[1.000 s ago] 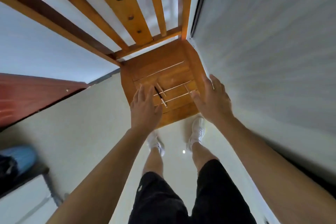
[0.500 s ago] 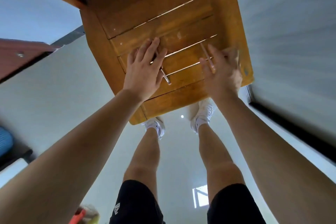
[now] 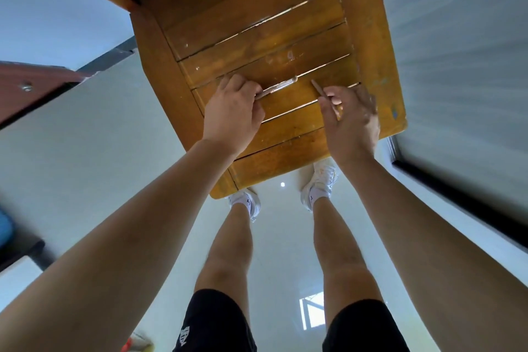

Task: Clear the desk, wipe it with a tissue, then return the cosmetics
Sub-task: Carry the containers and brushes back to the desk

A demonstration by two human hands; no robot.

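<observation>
A: Where are those 2?
B: Both on the slatted wooden seat (image 3: 257,37); my left hand (image 3: 231,114) curls round the silvery stick (image 3: 281,86) at its near end; my right hand (image 3: 351,123) pinches the brown pencil (image 3: 317,88) just beside it.

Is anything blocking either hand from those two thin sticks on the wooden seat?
Nothing visible does. The left hand grips the silvery stick and the right hand pinches the brown stick, both over the wooden seat.

wooden seat (image 3: 257,37): far slats bare — room to pass | near slats: left hand (image 3: 233,111), right hand (image 3: 350,120) and thin sticks (image 3: 278,86) in the way | right: grey wall (image 3: 457,37) close | left: floor (image 3: 100,137) open
</observation>
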